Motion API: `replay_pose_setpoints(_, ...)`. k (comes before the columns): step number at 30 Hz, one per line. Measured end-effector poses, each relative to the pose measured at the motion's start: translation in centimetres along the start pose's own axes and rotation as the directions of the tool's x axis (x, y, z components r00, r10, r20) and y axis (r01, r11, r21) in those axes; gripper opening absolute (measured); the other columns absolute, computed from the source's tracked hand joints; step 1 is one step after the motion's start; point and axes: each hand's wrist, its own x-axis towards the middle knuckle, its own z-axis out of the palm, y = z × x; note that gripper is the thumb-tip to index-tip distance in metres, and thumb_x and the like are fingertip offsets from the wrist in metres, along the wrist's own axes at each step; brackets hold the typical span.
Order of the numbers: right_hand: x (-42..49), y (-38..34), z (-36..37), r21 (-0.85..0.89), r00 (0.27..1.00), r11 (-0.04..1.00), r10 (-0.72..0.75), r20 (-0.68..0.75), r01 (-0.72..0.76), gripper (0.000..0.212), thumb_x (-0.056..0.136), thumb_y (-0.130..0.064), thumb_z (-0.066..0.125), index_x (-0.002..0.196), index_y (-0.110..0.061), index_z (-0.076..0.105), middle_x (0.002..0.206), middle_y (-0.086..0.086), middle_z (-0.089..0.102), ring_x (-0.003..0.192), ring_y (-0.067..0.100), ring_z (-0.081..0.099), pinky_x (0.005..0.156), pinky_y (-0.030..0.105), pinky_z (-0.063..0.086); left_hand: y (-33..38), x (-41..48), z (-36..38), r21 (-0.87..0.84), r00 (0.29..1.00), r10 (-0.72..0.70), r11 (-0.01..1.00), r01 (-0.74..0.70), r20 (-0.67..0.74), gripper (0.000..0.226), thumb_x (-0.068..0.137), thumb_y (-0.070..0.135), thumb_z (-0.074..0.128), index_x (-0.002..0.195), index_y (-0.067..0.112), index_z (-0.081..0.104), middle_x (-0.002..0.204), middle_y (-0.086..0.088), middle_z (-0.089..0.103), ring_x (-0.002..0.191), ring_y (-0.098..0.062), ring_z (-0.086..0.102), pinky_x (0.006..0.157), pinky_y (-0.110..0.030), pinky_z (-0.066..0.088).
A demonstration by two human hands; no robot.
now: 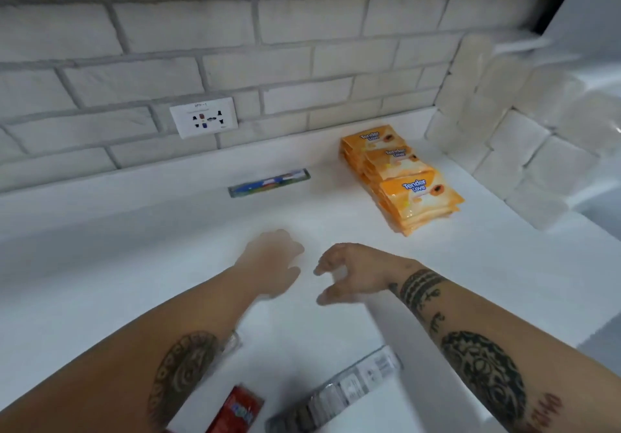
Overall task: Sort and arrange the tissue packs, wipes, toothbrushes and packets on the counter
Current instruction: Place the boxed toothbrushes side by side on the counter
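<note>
I see left hand [275,257] blurred, grip unclear | right hand [349,271] curled, empty | bare counter [134,247] mid-frame (wipes [403,177] upper right).

Three stacks of orange plastic "Tender Love" wipe packs [401,177], one flat blue-green toothbrush pack [268,182], one red packet [237,410], one clear-and-white blister pack [346,389].

Beyond our fingertips we see stacked orange wipes packs [403,177], white wrapped tissue packs [524,136], a flat boxed toothbrush [268,182].
</note>
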Motion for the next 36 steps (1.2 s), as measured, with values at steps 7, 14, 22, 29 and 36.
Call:
replay_pose_setpoints(7,-7.4,-3.5,4.1,-0.27,0.97,0.96,-0.008,0.243,0.075,0.09,0.067,-0.062,0.084,0.145,-0.035,0.05,0.165,-0.015,0.015,0.152,0.009,0.007,0.125,0.041,0.021,1.6,-4.5,1.4,-0.04,0.997,0.076,0.996,-0.075,0.022,0.053,0.088,0.052,0.054,0.139,0.039,0.053,0.14,0.007,0.047,0.127,-0.023,0.047,0.105,-0.041,0.042)
replay_pose_setpoints(14,-8.8,-2.9,8.6,-0.332,0.981,0.923,-0.181,0.068,0.194,0.028,0.077,-0.036,0.076,0.104,-0.032,0.069,0.136,-0.005,0.052,0.126,0.016,0.04,0.101,0.039,0.046,2.3,-7.3,1.4,-0.122,0.998,0.026,0.992,-0.018,0.062,0.04,0.097,0.035,0.052,0.136,0.032,0.06,0.141,0.007,0.049,0.127,-0.02,0.051,0.104,-0.035,0.044)
replay_pose_setpoints(22,-8.4,-2.5,6.8,-0.212,0.931,0.976,-0.123,-0.345,0.051,0.003,0.092,-0.027,0.066,0.092,-0.025,0.063,0.095,-0.005,0.065,0.088,0.02,0.06,0.079,0.036,0.051,1.8,-9.3,-1.7,-0.699,0.983,-0.064,0.696,0.166,0.171,0.029,0.1,0.046,0.055,0.108,0.024,0.073,0.111,0.008,0.072,0.101,-0.015,0.068,0.087,-0.031,0.055)
replay_pose_setpoints(29,-6.6,-3.3,5.5,-0.348,0.7,0.928,-0.335,-0.631,0.13,0.015,0.082,-0.034,0.078,0.09,-0.031,0.065,0.099,-0.016,0.063,0.097,0.012,0.054,0.09,0.039,0.042,1.1,-10.4,-3.1,-0.795,0.962,0.077,0.583,0.17,0.262,0.023,0.095,0.042,0.066,0.116,0.032,0.066,0.096,0.003,0.075,0.067,-0.012,0.064,0.06,-0.026,0.042)
replay_pose_setpoints(36,-6.6,-2.2,3.9,0.154,0.717,0.969,-0.034,-0.697,0.196,0.057,0.088,-0.039,0.066,0.142,-0.034,0.049,0.145,-0.016,0.043,0.137,0.01,0.038,0.117,0.042,0.033,-0.9,-9.6,-4.2,-0.782,0.998,-0.056,0.622,0.025,-0.012,0.028,0.088,0.027,0.078,0.113,0.035,0.068,0.109,0.006,0.07,0.09,-0.013,0.064,0.072,-0.022,0.047)
